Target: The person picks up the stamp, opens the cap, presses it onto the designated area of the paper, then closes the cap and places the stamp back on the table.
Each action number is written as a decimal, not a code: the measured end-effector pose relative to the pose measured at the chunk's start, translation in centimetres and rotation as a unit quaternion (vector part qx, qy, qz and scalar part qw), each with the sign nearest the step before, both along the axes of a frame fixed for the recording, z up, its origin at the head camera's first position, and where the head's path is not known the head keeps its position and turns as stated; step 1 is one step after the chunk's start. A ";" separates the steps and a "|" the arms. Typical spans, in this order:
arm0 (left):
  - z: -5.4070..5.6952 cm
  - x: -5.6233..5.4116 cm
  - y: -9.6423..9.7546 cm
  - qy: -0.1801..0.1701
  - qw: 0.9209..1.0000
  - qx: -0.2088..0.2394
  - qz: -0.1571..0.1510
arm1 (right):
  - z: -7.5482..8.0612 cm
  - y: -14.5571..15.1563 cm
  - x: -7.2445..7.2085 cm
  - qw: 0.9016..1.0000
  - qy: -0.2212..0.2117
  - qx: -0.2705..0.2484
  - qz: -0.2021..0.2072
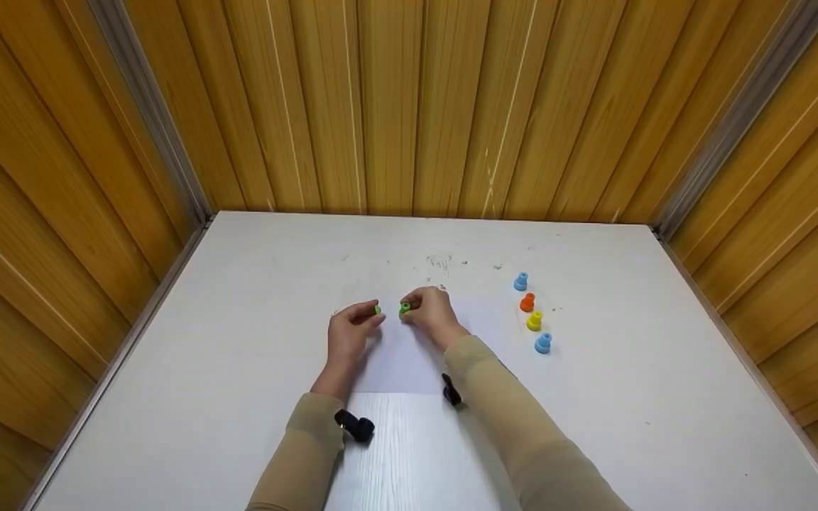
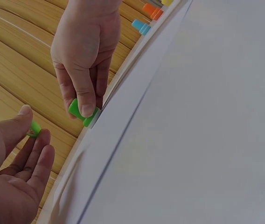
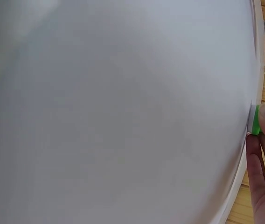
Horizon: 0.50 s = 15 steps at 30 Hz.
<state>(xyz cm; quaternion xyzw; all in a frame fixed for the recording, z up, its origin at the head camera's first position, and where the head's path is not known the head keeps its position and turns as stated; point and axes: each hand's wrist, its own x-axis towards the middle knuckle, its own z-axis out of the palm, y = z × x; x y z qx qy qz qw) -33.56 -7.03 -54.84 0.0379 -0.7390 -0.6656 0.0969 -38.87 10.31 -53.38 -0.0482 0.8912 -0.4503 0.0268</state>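
Observation:
My left hand [image 1: 348, 337] pinches a small round green cap [image 2: 35, 128] between thumb and fingertip, held up over the left side of a white sheet of paper [image 1: 402, 372]. Some marking shows on the cap's face. To its right, my right hand [image 1: 434, 314] grips a green toy stamp [image 1: 405, 309] between thumb and fingers. In the left wrist view the stamp's pale base end [image 2: 93, 122] faces down, close over the paper. The right wrist view shows the green stamp [image 3: 256, 122] at the right edge, partly covered by the thumb. The cap and stamp are apart.
Right of the paper stands a row of capped stamps: a blue one [image 1: 520, 282], an orange one [image 1: 527, 303], a yellow one [image 1: 535, 321] and another blue one [image 1: 543, 343]. Wood-look panels [image 1: 388, 106] enclose the white table [image 1: 238, 298] at the back and sides.

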 end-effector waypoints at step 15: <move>0.0 0.0 0.0 -0.004 1.000 0.008 0.004 | 0.0 0.0 0.0 1.000 0.019 0.002 0.008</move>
